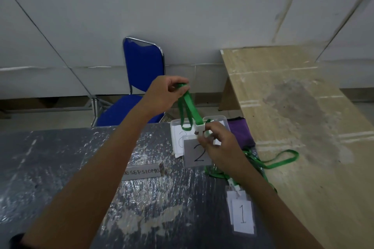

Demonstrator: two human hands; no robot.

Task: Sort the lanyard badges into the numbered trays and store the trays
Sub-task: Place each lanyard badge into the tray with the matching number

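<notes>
Hands (166,93) (218,143) hold lanyard (188,105) taut between them.

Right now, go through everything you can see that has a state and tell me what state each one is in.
Left hand: raised, pinching the green lanyard by its top loop.
Right hand: gripping that lanyard's white clip.
Badge 2: hanging from the clip, over the tray.
Clear tray: open, on the table's far edge.
Badge 1: flat on the table, lanyard attached.
Blue chair: unoccupied.
</notes>
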